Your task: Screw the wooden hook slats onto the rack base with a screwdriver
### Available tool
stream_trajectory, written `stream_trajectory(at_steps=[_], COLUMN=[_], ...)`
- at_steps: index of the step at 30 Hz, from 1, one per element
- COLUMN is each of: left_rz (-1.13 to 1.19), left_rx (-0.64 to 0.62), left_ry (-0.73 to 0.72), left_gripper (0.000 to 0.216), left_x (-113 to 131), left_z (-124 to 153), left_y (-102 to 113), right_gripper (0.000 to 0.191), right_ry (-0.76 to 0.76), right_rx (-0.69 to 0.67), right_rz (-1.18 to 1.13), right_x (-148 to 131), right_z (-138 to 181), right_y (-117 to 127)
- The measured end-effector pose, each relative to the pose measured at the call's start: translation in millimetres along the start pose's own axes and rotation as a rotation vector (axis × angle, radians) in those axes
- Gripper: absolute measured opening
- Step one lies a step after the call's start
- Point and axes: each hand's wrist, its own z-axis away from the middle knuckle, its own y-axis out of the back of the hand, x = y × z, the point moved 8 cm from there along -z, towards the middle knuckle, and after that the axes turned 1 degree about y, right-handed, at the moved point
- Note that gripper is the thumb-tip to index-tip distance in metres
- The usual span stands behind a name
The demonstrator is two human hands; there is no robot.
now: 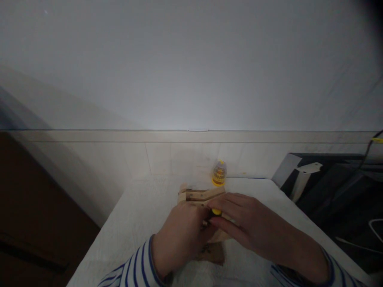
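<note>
The right hand (248,227) is pinching a small yellow-capped driver (216,212) over the wooden frame (200,195) lying mid-table (137,215). The left hand (181,235) is curling onto the frame, though I cannot tell whether it is gripping or only pressing. If the frame shifts, the tip is likely to slip and gouge the wood. A yellow bit holder (218,173) is standing just beyond.

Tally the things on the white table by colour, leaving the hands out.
Yellow: 2, the bit-set jar at the back and the yellow-capped tool pinched in the right hand.
Wood-coloured: 1, the wooden frame, partly hidden by the left hand and counted as one piece.
Total: 3.
</note>
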Motion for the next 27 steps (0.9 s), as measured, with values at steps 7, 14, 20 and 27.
stream_trajectory(at_steps=[7,14,20,27], left_rz=[0.003,0.004,-0.036,-0.009], left_rx=[0.021,0.004,0.042,0.070], left_ry=[-0.017,-0.027,0.020,0.035], left_gripper=[0.009,0.012,0.013,0.018], left_x=[-1.0,-0.8,-2.6,-9.5], left_z=[-0.8,0.2,-0.1,0.7], left_y=[0.9,-0.9,1.8,1.2], right_gripper=[0.012,0.017,0.015,0.021], right_ry=[-0.004,0.005,0.016,0.020], right_rx=[-0.004,0.031,0.046,0.042], right_rz=[0.009,0.022,0.027,-0.054], right_x=[0.6,0.7,-0.8,-0.2], right_z=[1.5,0.3,1.1,1.3], right_y=[-2.6,-0.7,0.6,2.8])
